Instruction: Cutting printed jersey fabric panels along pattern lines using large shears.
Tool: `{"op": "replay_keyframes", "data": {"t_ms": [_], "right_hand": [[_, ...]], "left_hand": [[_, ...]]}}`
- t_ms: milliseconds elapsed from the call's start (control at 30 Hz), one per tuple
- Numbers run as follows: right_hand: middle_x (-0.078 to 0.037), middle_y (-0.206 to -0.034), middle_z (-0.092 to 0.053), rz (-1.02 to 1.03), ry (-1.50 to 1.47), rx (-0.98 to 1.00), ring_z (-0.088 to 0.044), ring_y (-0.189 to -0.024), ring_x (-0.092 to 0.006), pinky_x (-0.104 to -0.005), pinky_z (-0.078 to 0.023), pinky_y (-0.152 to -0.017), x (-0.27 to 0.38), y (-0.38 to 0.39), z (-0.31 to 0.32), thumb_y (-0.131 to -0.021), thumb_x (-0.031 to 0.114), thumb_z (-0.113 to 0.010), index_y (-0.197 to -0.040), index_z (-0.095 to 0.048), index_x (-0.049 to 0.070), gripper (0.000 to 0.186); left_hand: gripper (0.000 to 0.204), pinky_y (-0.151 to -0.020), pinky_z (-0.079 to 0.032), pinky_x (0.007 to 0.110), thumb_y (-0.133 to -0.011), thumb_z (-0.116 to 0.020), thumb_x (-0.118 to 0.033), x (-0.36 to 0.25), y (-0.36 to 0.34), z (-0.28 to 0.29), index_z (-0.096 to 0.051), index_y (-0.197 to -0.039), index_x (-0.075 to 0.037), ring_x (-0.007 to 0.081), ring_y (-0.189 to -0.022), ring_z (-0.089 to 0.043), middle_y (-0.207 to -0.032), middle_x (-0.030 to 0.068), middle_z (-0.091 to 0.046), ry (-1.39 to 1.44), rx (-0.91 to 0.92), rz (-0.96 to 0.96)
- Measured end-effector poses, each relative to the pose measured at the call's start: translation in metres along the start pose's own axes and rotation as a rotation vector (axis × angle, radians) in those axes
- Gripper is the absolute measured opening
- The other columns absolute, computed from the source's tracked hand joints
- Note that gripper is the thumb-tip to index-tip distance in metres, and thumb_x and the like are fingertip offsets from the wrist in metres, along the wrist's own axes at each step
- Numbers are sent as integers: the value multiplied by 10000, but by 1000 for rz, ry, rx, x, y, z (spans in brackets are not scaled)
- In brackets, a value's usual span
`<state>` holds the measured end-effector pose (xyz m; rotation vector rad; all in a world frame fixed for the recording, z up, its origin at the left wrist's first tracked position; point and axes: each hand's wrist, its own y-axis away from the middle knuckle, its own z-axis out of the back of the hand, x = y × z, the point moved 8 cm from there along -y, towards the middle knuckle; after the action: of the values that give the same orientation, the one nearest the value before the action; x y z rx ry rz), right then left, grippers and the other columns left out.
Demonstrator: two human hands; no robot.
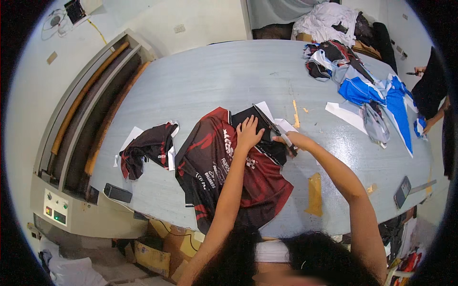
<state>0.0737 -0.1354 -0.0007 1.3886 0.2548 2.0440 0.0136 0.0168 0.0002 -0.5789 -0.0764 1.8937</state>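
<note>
A red and black printed jersey (217, 171) lies on the grey-white table at the centre, with a piece of black fabric (243, 119) over its upper right and white paper (265, 107) under that. My left hand (250, 131) rests palm down on the black fabric, fingers stretched out and apart. My right hand (288, 140) is closed on the handles of large scissors (267, 121), whose long blades lie along the edge of the black fabric, pointing away from me. A smaller red and black garment piece (150, 148) with white paper lies to the left.
A roller machine (88, 109) borders the table (205, 66) on the left. Blue, white and dark fabrics (362, 90) lie at the back right, beside another person (431, 90). A black box-like object (117, 193) sits at the left edge, a phone (401, 191) at the right.
</note>
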Motion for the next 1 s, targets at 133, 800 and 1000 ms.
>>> {"op": "replay_keyframes", "data": {"t_ms": [133, 800, 1000], "right_hand": [[-73, -463, -506, 10, -16, -46, -521, -379, -179, -296, -392, -374, -7, -4, 3, -762, 546, -562, -696, -552, 11, 539], [-32, -675, -499, 412, -1546, -1062, -504, -647, -157, -326, -439, -652, -121, 240, -85, -860, 258, -532, -728, -469, 91, 222], [-20, -719, -458, 697, -1319, -1203, -498, -654, -142, -342, -432, -704, -93, 267, -52, -884, 167, -490, -855, -443, 82, 101]], "left_hand": [[588, -1018, -146, 451, -811, -484, -442, -1, -1, -1, -409, -1272, -86, 244, -1272, -267, -1370, 88, -326, -9, 42, 10], [490, -998, -200, 480, -835, -468, -393, 4, -9, 2, -466, -1225, -96, 245, -1223, -342, -1308, 86, -413, -83, -146, -17], [483, -1004, -198, 463, -838, -464, -398, 4, -8, 0, -472, -1223, -106, 237, -1225, -340, -1305, 81, -419, -81, -136, -12]]}}
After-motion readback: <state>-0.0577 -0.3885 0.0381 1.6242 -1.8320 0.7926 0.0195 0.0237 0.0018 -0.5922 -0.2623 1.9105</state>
